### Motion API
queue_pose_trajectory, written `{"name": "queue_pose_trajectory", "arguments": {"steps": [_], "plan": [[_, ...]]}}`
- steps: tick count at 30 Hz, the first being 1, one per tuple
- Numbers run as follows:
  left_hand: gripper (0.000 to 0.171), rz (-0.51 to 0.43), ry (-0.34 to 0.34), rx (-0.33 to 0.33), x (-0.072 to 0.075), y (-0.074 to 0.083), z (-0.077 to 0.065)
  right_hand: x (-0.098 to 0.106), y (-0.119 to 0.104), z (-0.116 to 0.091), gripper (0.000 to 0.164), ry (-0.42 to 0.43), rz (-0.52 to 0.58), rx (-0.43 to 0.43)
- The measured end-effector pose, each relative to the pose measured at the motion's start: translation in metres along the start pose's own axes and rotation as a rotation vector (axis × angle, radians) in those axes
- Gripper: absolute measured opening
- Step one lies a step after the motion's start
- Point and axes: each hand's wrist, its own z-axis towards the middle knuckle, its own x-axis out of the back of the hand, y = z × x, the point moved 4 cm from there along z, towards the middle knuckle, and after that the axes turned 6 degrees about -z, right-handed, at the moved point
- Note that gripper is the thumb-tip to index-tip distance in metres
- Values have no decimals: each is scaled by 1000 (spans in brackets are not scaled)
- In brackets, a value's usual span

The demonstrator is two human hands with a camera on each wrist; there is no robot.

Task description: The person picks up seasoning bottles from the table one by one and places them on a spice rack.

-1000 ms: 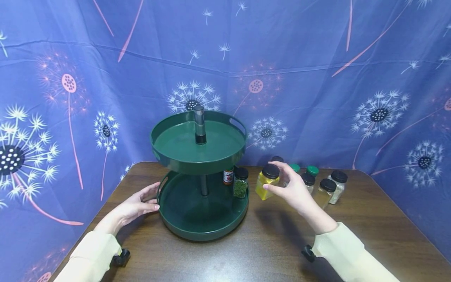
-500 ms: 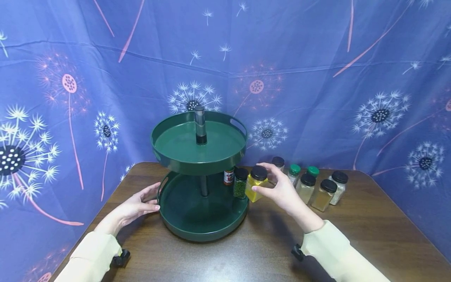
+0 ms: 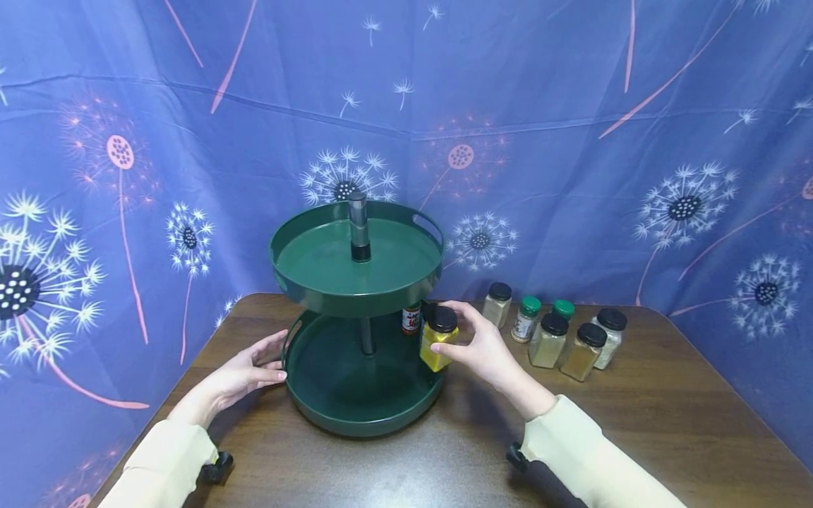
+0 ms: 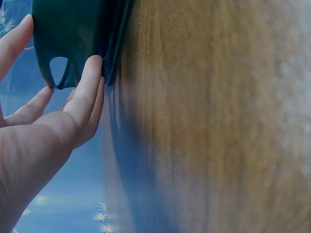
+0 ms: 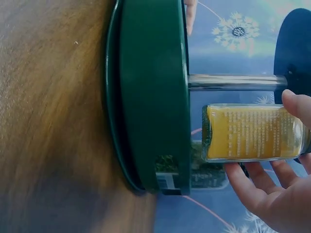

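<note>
We see the right hand (image 3: 479,349) pinching a square, black-lidded clear glass jar (image 3: 437,348) of yellow contents above the three o'clock edge of a round green lower tray (image 3: 343,398); we cannot read the jar's small pale print (image 5: 250,133). The left hand (image 3: 241,370), fingers spread, touches the tray at nine o'clock.
</note>
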Motion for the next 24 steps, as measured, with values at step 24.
{"name": "queue_pose_trajectory", "arguments": {"steps": [24], "plan": [[89,-5,1,0,-1,1,-1,-33,24,3,64,-42,-43,52]]}}
